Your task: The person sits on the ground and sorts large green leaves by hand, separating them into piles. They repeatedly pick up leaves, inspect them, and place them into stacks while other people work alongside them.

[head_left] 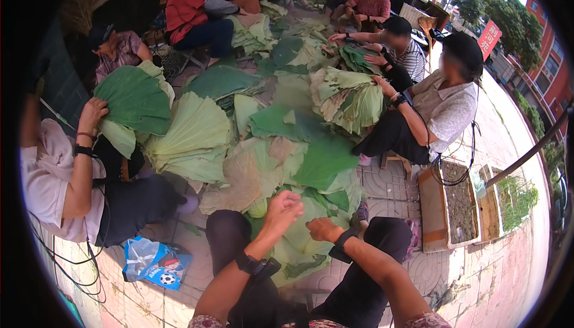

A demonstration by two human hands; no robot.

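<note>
My left hand point(284, 213) is raised over the heap of lotus leaves, its fingers loosely bent and partly apart, with nothing visible in it. Just to its right and a little lower, my right hand point(324, 230) is closed; whatever its fingers may hold is hidden. Below both hands, between my knees, lies a stack of pale green lotus leaves point(299, 245). Beyond them spread a dark green leaf point(326, 162) and a dry brownish leaf point(236, 181). Both my wrists carry black bands.
At left, a co-worker's hand point(92, 113) holds a large green leaf point(134, 102). At right, another person grips a fan of pale leaves point(347, 102). More people sit around the long heap. A blue plastic bag point(156, 263) lies by my left leg; soil-filled planter boxes point(448, 208) stand at right.
</note>
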